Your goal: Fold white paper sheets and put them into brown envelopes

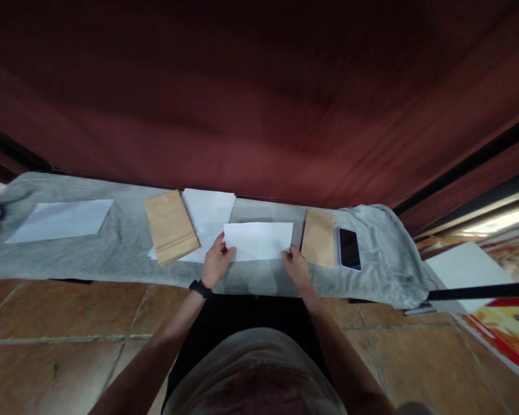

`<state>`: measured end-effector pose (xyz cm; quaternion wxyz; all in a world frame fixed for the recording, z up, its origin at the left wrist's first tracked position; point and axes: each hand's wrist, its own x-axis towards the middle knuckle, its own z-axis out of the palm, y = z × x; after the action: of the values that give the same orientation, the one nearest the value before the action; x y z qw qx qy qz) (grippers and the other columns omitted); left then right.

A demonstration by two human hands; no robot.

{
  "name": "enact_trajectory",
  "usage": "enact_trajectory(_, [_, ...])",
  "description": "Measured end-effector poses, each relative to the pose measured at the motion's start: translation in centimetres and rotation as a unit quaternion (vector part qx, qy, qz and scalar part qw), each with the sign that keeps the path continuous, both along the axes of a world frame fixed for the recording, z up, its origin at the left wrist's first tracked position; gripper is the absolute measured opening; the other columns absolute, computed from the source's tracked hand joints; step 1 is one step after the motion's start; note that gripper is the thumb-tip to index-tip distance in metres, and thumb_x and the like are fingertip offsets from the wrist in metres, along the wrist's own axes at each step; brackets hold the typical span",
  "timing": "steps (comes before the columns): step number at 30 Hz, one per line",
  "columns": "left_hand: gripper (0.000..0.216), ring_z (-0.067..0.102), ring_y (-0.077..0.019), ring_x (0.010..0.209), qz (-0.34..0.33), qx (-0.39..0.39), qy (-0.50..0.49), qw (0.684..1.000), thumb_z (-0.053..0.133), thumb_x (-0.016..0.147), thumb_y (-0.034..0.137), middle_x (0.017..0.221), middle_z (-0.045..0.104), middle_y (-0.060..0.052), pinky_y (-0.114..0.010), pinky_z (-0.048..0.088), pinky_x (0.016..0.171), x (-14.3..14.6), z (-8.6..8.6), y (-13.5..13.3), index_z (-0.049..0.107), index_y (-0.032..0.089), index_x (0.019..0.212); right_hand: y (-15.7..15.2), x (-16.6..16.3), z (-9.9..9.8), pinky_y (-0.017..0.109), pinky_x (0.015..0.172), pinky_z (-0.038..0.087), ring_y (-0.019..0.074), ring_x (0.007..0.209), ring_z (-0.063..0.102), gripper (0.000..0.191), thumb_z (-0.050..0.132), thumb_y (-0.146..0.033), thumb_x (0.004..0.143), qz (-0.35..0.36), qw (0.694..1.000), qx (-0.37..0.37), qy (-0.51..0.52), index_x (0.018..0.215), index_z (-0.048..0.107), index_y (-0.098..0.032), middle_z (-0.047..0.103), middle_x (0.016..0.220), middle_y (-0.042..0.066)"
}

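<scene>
A white sheet of paper (259, 241), wider than it is tall, is held out in front of me between both hands. My left hand (216, 262), with a black band at its wrist, pinches the sheet's lower left corner. At the lower right corner my right hand (296, 265) grips it between thumb and fingers. Just left of the sheet, brown paper envelopes (170, 227) lie partly over white papers (207, 207). Close to my right hand rests another brown envelope (319, 239).
A grey cloth (125, 248) covers the long narrow surface. Farther left lies another white sheet (64, 220); a phone (350, 249) is at the right. Behind rises a dark red panel (259, 144). A printed red and yellow box (510, 334) stands at lower right.
</scene>
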<state>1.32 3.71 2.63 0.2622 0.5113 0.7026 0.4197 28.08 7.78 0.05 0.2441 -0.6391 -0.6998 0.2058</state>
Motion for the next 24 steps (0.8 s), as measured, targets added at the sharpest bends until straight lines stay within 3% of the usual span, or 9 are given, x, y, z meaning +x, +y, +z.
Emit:
enact_trajectory(8, [0.081,0.066,-0.0187,0.071,0.01,-0.07,0.063,0.996,0.06,0.087,0.028,0.081,0.069,0.001,-0.029,0.051,0.071,1.1,-0.8,-0.8,0.026,0.016,0.16,-0.7,-0.5,0.4,0.023,0.072,0.052,0.0208,0.086,0.075,0.043,0.056,-0.027,0.099,-0.028,0.997,-0.008,-0.07,0.14,0.051,-0.018,0.078,0.095,0.007])
enact_trajectory(18, [0.078,0.073,-0.0236,0.086,0.018,-0.1,0.108,0.989,0.061,0.088,0.025,0.102,0.076,-0.007,-0.032,0.056,0.081,1.6,-0.7,-0.3,0.029,0.017,0.159,-1.2,-0.8,0.4,0.025,0.075,0.053,0.021,0.089,0.076,0.045,0.051,-0.026,0.1,-0.025,0.99,0.004,-0.14,0.144,0.049,-0.017,0.078,0.109,0.011])
enact_trajectory(24, [0.079,0.068,-0.0254,0.112,0.012,-0.077,0.139,0.987,0.06,0.087,0.02,0.13,0.067,-0.01,-0.035,0.054,0.097,1.8,-1.3,-0.1,0.028,0.021,0.159,-1.4,-1.2,0.5,0.03,0.079,0.053,0.0233,0.093,0.075,0.051,0.049,-0.025,0.101,-0.016,0.984,0.016,-0.178,0.15,0.041,-0.015,0.073,0.121,0.014])
